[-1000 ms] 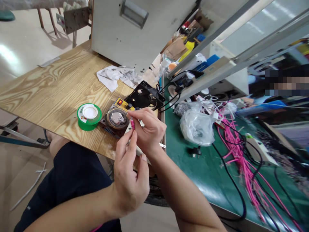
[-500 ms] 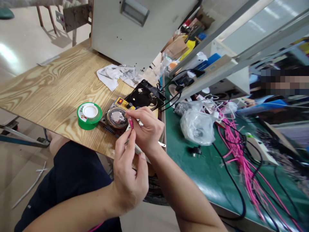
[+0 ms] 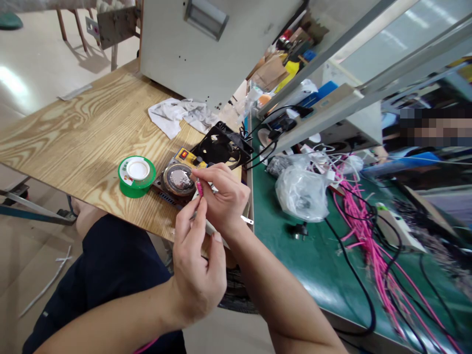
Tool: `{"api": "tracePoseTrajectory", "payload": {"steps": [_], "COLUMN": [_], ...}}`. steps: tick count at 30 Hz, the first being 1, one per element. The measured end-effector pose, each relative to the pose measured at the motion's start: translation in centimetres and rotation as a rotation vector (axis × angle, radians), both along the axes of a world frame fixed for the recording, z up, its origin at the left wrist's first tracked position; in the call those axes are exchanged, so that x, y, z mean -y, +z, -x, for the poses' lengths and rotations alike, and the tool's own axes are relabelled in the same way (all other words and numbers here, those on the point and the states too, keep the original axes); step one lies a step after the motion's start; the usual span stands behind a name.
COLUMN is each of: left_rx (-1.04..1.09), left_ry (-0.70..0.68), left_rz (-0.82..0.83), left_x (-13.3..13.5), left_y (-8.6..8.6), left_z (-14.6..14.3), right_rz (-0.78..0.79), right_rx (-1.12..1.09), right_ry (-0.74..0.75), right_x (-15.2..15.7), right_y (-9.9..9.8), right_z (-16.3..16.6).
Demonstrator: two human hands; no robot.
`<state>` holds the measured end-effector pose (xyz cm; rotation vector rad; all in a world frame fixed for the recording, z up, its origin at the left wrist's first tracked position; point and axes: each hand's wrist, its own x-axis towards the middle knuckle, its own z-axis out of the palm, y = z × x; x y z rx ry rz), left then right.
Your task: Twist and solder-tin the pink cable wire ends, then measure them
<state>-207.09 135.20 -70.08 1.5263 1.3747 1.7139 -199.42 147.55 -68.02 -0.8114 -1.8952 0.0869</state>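
Between my two hands is the end of a pink cable [image 3: 199, 189], with a pale tip showing. My left hand [image 3: 199, 265] pinches it from below with the fingertips, thumb held apart. My right hand [image 3: 225, 196] is closed on the cable's upper end with thumb and forefinger. Just past the fingers stands a small solder pot [image 3: 179, 180] with shiny molten metal and a yellow control panel [image 3: 190, 156] with a lit red switch. A green spool [image 3: 136, 183] with a white hub sits left of the pot.
Behind the pot stands a black fan [image 3: 225, 145]; a white rag [image 3: 167, 118] lies on the wooden table [image 3: 92, 128]. On the green bench [image 3: 276, 255] are a clear plastic bag [image 3: 304, 191], a bundle of pink cables [image 3: 363, 231], black cords and a power strip [image 3: 398, 228].
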Motion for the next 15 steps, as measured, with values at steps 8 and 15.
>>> {"api": "tracePoseTrajectory", "payload": {"steps": [8,15], "left_rx": [-0.005,-0.004], "left_ry": [-0.010,-0.019], "left_rz": [-0.015,-0.035], "left_x": [-0.03,-0.09], "left_y": [0.03,0.07], "left_z": [0.06,0.06], "right_rz": [-0.040,-0.029], "right_rx": [-0.011,-0.015], "right_ry": [-0.024,-0.063], "right_x": [0.06,0.30], "right_y": [0.21,0.45], "right_z": [0.08,0.12]}}
